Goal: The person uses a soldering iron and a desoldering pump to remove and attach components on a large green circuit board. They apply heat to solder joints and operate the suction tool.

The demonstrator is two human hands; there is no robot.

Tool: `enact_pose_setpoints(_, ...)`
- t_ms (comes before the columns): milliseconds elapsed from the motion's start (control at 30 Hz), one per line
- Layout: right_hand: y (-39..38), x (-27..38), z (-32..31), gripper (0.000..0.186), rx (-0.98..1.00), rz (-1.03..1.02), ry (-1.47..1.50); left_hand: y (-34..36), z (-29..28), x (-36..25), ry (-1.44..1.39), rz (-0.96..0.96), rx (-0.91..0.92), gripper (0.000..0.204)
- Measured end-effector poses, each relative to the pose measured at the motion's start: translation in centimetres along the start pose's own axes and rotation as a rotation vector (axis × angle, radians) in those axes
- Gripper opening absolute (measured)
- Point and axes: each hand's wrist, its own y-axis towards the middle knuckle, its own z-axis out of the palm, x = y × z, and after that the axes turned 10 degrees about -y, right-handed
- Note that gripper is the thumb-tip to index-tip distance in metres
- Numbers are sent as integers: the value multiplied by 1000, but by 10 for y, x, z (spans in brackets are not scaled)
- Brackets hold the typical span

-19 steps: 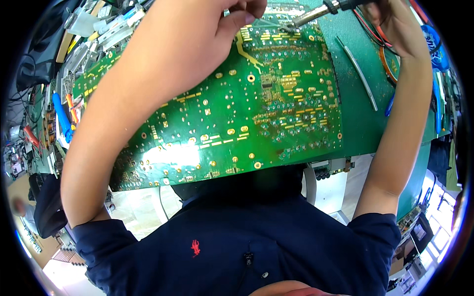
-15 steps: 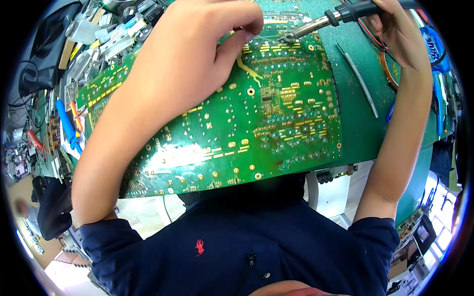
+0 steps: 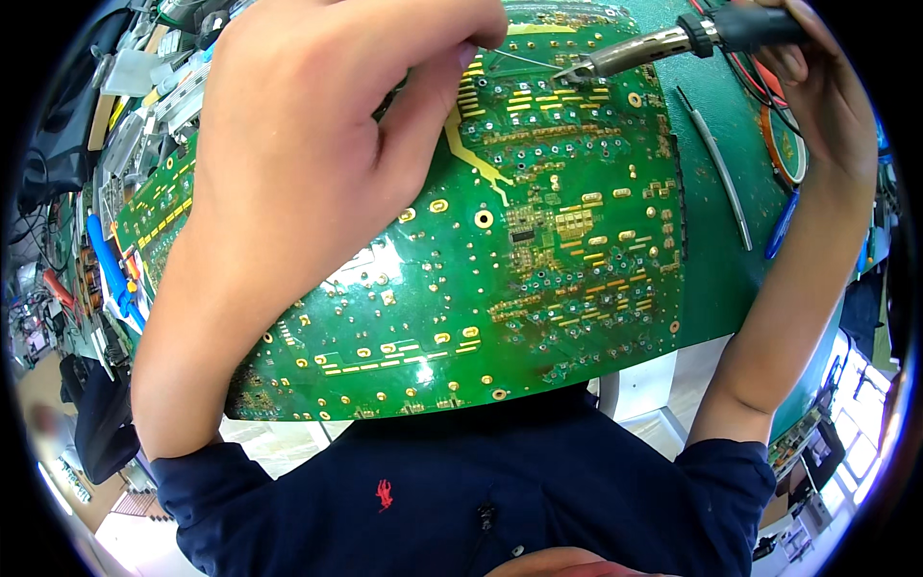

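Note:
A large green circuit board [image 3: 577,288] lies before me, its near edge reaching past the table's front. My right hand [image 3: 817,87] grips a soldering iron [image 3: 654,50] by its black handle. The iron's tip rests at a row of solder joints near the board's far edge. Between thumb and index finger, my left hand [image 3: 356,106] pinches a thin solder wire [image 3: 524,60], whose free end meets the iron's tip. That hand and its forearm cover the left part of the board.
On the green tabletop [image 3: 707,279] lies a grey rod [image 3: 716,163], with a roll of tape [image 3: 784,144] and a blue pen-like tool [image 3: 782,226] by my right forearm. Blue-handled pliers [image 3: 113,269] and a heap of parts [image 3: 144,91] crowd the left side.
The board and both hands appear larger and slightly shifted in view, as my head has moved closer. The iron's tip and the wire stay together at about the same joints.

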Motion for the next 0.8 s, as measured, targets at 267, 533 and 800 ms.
enact_pose_setpoints(267, 8, 26, 19, 28, 80, 54, -261, -3, 2, 1, 12, 11, 15, 18)
enact_pose_setpoints(533, 4, 22, 31, 29, -30, 117, -262, -3, 3, 2, 14, 30, 29, 17)
enact_pose_setpoints(800, 7, 18, 31, 29, -34, 113, -261, -3, 3, 4, 17, 31, 40, 16)
